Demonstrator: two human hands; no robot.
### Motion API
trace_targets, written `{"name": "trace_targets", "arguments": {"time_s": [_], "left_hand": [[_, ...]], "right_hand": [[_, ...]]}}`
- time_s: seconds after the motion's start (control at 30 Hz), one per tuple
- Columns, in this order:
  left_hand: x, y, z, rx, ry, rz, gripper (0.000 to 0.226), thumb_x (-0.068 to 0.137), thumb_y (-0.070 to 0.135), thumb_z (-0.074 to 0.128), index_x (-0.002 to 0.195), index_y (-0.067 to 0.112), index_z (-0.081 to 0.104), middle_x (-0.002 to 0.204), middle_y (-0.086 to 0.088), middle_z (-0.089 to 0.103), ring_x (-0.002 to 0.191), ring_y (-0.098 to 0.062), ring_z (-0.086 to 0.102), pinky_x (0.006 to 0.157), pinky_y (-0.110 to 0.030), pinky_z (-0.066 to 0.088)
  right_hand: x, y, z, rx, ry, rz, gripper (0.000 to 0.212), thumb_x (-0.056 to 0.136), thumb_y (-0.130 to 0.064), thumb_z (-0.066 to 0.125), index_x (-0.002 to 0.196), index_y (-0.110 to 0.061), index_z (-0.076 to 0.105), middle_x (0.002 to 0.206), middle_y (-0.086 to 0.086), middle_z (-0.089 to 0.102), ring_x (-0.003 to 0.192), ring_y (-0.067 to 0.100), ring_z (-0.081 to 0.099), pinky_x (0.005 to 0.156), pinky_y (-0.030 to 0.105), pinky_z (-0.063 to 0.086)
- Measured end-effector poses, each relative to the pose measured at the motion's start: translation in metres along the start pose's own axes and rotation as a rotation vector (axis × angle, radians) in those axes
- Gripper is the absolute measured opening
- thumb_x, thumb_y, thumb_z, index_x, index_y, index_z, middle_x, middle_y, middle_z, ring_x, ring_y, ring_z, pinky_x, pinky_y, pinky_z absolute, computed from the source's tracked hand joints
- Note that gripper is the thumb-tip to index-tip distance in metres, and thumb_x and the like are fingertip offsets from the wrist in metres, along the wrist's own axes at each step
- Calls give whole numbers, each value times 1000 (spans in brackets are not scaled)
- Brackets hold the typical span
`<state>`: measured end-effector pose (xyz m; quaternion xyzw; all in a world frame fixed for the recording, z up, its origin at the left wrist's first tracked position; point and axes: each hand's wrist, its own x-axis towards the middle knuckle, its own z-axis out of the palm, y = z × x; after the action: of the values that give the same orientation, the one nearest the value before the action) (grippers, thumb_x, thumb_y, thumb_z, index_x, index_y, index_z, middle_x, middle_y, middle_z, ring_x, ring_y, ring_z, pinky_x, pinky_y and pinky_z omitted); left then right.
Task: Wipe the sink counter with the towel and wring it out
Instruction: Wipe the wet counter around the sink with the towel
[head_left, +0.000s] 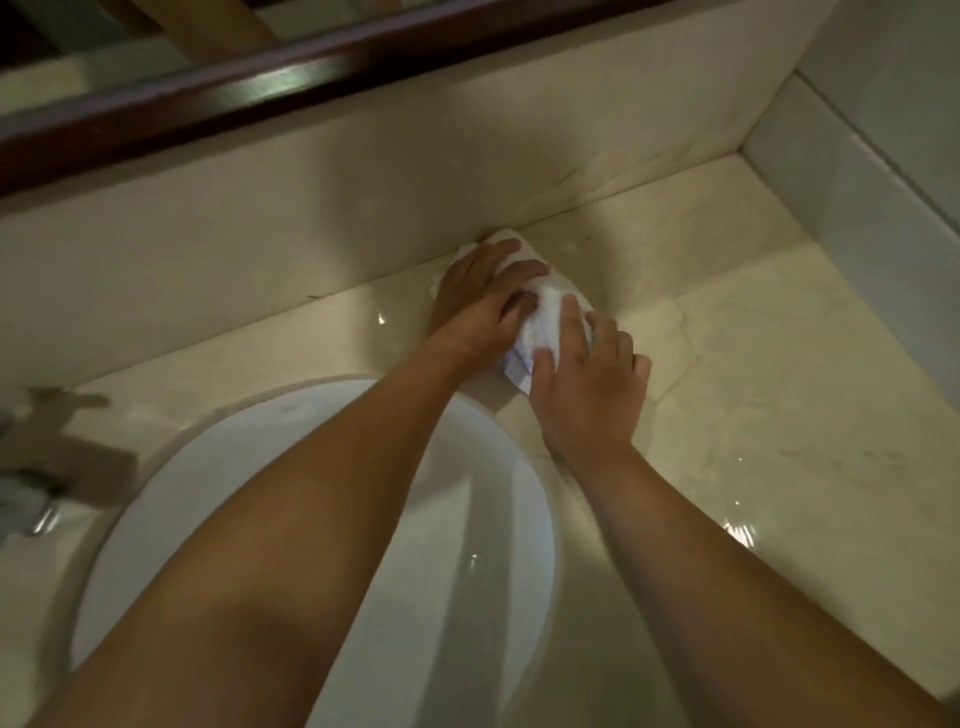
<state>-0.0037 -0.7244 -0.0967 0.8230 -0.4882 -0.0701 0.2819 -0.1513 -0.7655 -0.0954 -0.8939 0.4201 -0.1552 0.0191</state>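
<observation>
White towel (545, 317) bunched on marble worktop (753, 389), up against backsplash (260, 234), just beyond rim of white sink basin (322, 467). Left hand (478, 306) on far end of towel, fingers curled over the cloth, grip closed round it. Right hand (587, 379) on near end, thumb and fingers pinching the folds. Both forearms crossing above basin. Wet glints on worktop right of basin. Chrome faucet (36, 493) at left edge, blurred. Dark wooden mirror frame (260, 93) above backsplash.
</observation>
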Motion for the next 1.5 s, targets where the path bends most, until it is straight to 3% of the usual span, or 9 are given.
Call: {"name": "trace_targets", "arguments": {"time_s": [0.23, 0.47, 0.7, 0.83, 0.97, 1.1, 1.2, 1.3, 1.5], "left_hand": [[-48, 7, -2, 16, -39, -110, 53, 90, 48, 29, 131, 30, 59, 151, -6, 41, 139, -33, 32, 117, -48, 19], [-22, 23, 7, -14, -119, -27, 51, 91, 44, 30, 133, 32, 56, 154, -1, 36, 142, -27, 23, 117, -40, 8], [25, -11, -3, 2, -151, 14, 46, 96, 46, 36, 138, 35, 51, 157, 3, 32, 142, -21, 29, 116, -35, 19], [16, -26, -8, -18, -86, 25, 55, 90, 50, 31, 135, 31, 56, 152, -1, 39, 137, -24, 38, 114, -38, 28], [-10, -31, -2, 39, 96, -7, 42, 92, 36, 43, 125, 22, 64, 143, -12, 51, 126, -33, 51, 106, -48, 40], [-45, -15, -4, -3, 148, -211, 48, 90, 41, 37, 129, 27, 60, 150, -5, 44, 135, -32, 40, 113, -44, 27], [-61, 2, 1, 42, 176, -227, 45, 93, 40, 33, 130, 29, 56, 150, -8, 42, 137, -36, 35, 114, -53, 24], [-59, 18, 10, 60, 127, -190, 44, 94, 40, 32, 131, 29, 54, 151, -11, 40, 138, -38, 33, 114, -55, 22], [-5, 18, 14, -2, -29, -2, 50, 89, 42, 32, 128, 30, 61, 150, -4, 44, 137, -30, 37, 115, -46, 22]], "right_hand": [[-27, 22, -11, 149, -73, -201, 58, 91, -41, 50, 142, -12, 52, 118, 18, 62, 93, 38, 60, 74, 43, 45], [-25, 22, -16, 136, -60, 8, 59, 89, -40, 48, 142, -13, 50, 124, 17, 59, 101, 37, 56, 77, 44, 41], [20, -4, 3, 70, -7, 52, 59, 84, -41, 45, 136, -14, 56, 121, 13, 63, 93, 35, 60, 72, 39, 40], [21, -9, 9, 14, 21, -24, 56, 84, -40, 46, 134, -17, 59, 114, 9, 65, 86, 30, 60, 68, 37, 36], [14, -9, 7, 13, -3, -120, 55, 87, -42, 43, 137, -21, 57, 120, 6, 65, 91, 27, 62, 70, 35, 38], [4, -2, 0, 57, -41, -268, 56, 87, -43, 45, 137, -22, 57, 124, 4, 64, 95, 23, 63, 70, 36, 43], [-4, 14, -7, 156, -56, -339, 56, 86, -42, 48, 135, -18, 60, 120, 7, 65, 92, 27, 64, 71, 38, 45], [-14, 33, -12, 173, -55, -280, 55, 89, -42, 48, 137, -17, 58, 122, 9, 64, 96, 29, 63, 76, 39, 45], [-9, 17, -4, 137, 26, 69, 51, 89, -39, 52, 135, -18, 58, 120, 10, 64, 98, 33, 59, 77, 40, 40]]}}
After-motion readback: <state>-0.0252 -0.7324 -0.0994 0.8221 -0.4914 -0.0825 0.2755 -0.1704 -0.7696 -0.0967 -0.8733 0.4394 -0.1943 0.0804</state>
